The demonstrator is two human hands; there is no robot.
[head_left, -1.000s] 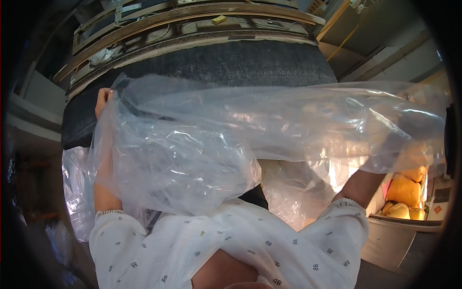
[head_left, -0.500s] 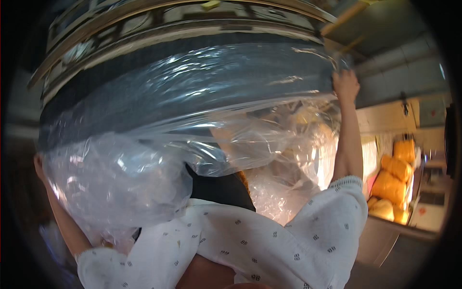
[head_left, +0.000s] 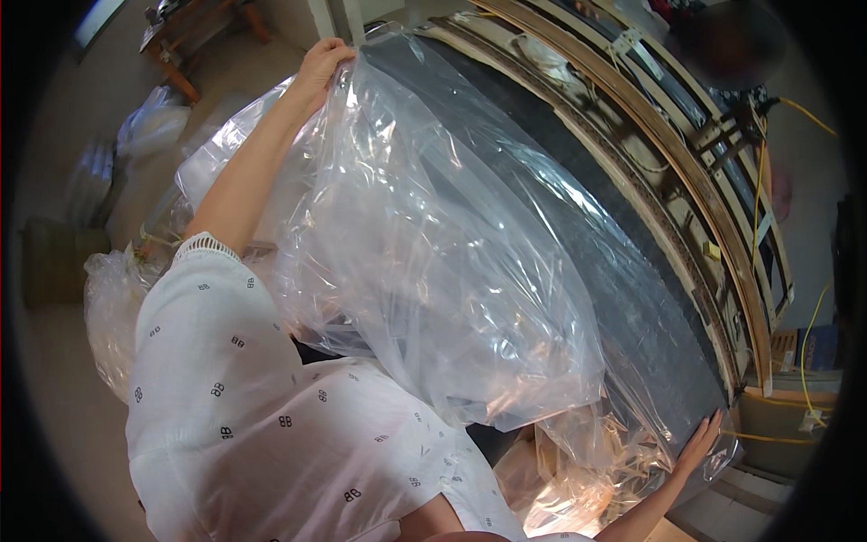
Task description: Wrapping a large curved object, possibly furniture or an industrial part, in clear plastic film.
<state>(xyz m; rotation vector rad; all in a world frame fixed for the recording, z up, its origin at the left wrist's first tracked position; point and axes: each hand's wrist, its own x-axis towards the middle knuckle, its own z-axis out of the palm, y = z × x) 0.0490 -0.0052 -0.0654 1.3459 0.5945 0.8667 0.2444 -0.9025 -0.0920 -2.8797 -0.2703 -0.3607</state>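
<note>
A large sheet of clear plastic film (head_left: 433,226) lies over a long dark bench surface (head_left: 533,122), its near part hanging in loose shiny folds against my body. At the far left corner my left hand (head_left: 323,68) is closed on the edge of the film, arm stretched out. My right hand (head_left: 697,444) rests at the opposite end of the bench, fingers extended and pressed flat on the film near the corner. Bunched film fills the space between my arms and partly hides the near edge of the dark surface.
Beyond the dark surface run long wooden and metal rails (head_left: 673,122) with wires between them. Yellow cords (head_left: 817,339) hang at the right. A wooden stool or small table (head_left: 181,59) stands at the far left. More crumpled clear plastic (head_left: 117,312) lies at the left.
My view has swung left, so the bench now slants across it. My right hand has gone from a closed grip at the film's end to lying flat there. The left hand shows more clearly.
</note>
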